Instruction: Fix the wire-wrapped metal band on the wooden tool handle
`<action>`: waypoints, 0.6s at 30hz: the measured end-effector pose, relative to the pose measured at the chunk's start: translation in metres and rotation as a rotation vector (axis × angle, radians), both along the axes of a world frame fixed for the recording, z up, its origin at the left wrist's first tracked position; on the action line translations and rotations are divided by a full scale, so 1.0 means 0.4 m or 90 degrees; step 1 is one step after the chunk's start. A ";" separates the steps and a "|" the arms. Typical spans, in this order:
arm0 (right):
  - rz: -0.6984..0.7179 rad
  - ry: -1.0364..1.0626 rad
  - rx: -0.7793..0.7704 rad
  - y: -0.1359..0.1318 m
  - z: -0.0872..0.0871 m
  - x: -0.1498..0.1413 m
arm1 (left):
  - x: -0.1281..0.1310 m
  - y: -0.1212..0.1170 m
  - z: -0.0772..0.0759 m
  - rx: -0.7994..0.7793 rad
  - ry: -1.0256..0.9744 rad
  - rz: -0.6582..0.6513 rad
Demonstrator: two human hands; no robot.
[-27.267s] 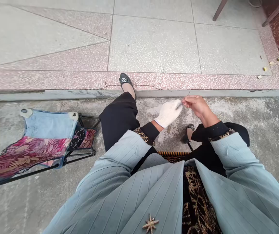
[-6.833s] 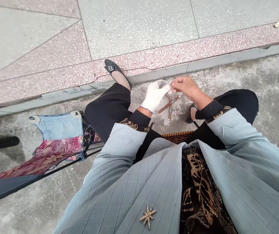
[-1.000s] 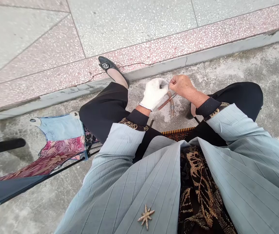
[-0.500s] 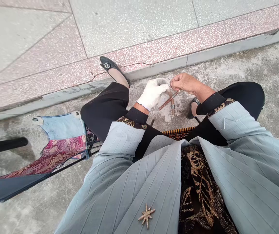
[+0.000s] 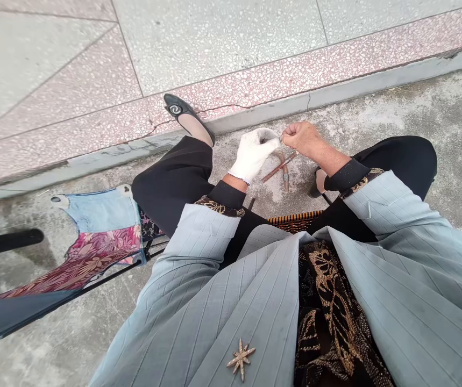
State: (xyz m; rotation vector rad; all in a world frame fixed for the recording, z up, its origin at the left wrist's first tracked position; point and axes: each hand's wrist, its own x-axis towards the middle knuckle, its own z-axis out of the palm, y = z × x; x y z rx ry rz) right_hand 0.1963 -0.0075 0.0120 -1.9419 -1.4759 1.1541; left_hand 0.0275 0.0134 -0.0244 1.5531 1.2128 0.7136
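Note:
My left hand (image 5: 251,155), in a white knitted glove, is closed in a pinch, thumb against the curled fingers. Bare and also pinched, my right hand (image 5: 304,138) meets it almost fingertip to fingertip. Something thin, perhaps a strand of wire, shows faintly between them; it is too small to make out. Beneath the hands, a straight rust-brown rod (image 5: 275,170) crosses a curved brown piece (image 5: 285,174) with a greyish band near its lower end. Both appear to lie on the concrete, though the hands partly cover their upper ends.
A woven wicker seat edge (image 5: 295,220) shows between my black-trousered legs. To the left stands a folding chair (image 5: 105,234) with patchwork fabric, beside a black bar (image 5: 8,243). Ahead, a low concrete step edge (image 5: 263,116) borders speckled tiles, with my left shoe (image 5: 182,110) against it.
My right hand has turned slightly and its wrist sits a little lower, still pinched near the left fingertips. The left hand and the rod look nearly the same.

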 end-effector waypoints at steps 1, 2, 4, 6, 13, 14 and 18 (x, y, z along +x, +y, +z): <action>-0.006 -0.016 0.004 0.000 0.001 -0.005 | 0.001 0.001 -0.002 0.009 0.020 -0.004; -0.014 -0.028 0.014 0.000 -0.001 -0.009 | 0.002 0.000 -0.002 0.016 0.037 -0.009; -0.029 -0.042 0.037 -0.001 -0.006 -0.015 | 0.004 -0.004 0.002 0.044 0.082 -0.005; -0.037 -0.051 0.053 -0.001 -0.013 -0.019 | 0.006 -0.011 0.013 0.092 0.133 0.013; -0.051 -0.075 0.065 -0.001 -0.026 -0.029 | 0.011 -0.023 0.028 0.184 0.252 0.001; -0.053 -0.077 0.070 -0.001 -0.028 -0.030 | 0.011 -0.024 0.025 0.193 0.265 -0.002; -0.060 -0.081 0.076 -0.003 -0.035 -0.035 | 0.012 -0.024 0.013 0.207 0.305 -0.007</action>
